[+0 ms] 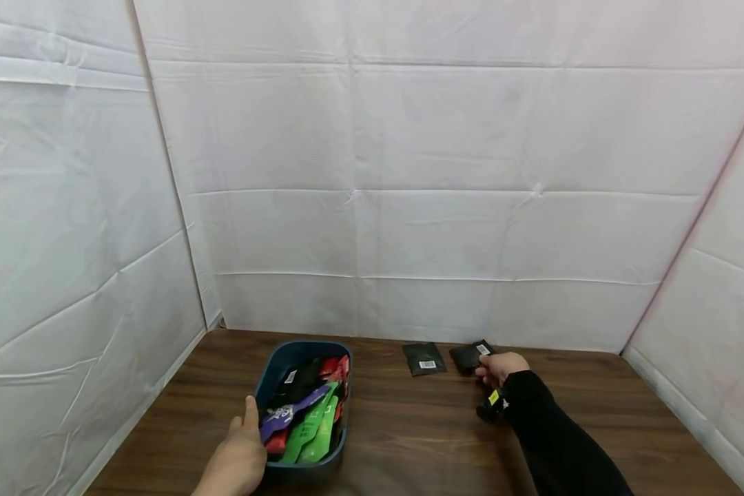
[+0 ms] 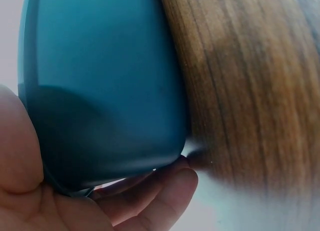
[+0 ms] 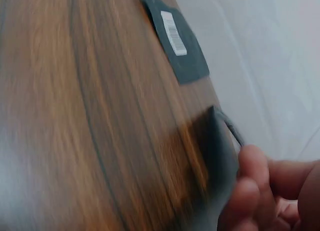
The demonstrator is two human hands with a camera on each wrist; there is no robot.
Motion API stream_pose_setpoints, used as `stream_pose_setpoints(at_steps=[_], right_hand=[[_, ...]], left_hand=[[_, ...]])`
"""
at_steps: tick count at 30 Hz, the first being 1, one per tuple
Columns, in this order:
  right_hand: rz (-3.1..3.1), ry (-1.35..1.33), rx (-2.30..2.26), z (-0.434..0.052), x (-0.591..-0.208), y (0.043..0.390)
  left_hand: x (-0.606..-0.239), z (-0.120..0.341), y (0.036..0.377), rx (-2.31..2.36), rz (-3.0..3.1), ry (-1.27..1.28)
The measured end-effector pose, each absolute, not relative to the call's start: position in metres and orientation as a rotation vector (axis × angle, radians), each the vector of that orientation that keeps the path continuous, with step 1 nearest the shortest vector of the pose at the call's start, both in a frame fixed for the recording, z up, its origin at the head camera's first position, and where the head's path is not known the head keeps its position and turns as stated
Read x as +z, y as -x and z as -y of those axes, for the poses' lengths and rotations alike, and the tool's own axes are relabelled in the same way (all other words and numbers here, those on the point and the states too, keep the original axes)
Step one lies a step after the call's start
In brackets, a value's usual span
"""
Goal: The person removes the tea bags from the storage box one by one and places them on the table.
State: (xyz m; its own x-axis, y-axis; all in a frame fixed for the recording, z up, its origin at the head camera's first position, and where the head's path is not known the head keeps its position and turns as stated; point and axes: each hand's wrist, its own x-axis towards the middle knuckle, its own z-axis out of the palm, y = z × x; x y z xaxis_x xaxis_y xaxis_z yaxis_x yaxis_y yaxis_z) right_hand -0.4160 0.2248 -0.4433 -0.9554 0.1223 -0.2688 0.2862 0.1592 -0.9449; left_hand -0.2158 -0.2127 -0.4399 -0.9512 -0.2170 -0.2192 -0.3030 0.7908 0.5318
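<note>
While the left hand [image 1: 238,448] grips the blue bin [image 2: 105,71] at its eight o'clock, thumb by the rim, likely to steady it, the right hand [image 1: 501,366] pinches a black packet [image 1: 467,357] out at the bin's two o'clock, by one edge, probably the easiest hold on something thin. Second packet [image 1: 423,355] lies flat at nine o'clock of that one, label up, untouched. Colourful pouches [image 1: 311,426] crowd the bin.
</note>
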Motion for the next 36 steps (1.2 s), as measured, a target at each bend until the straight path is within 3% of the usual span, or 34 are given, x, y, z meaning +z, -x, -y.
stream_pose_setpoints(at_steps=[25,36], right_hand=[[-2.366,-0.444,-1.813,-0.219,-0.455,0.425],[-2.327,-0.391,-1.96,-0.197,-0.44,0.425]], left_hand=[[-0.439,0.212,0.218,0.892,-2.78,0.464],[-0.438,0.212,0.217,0.913,-2.799,0.427]])
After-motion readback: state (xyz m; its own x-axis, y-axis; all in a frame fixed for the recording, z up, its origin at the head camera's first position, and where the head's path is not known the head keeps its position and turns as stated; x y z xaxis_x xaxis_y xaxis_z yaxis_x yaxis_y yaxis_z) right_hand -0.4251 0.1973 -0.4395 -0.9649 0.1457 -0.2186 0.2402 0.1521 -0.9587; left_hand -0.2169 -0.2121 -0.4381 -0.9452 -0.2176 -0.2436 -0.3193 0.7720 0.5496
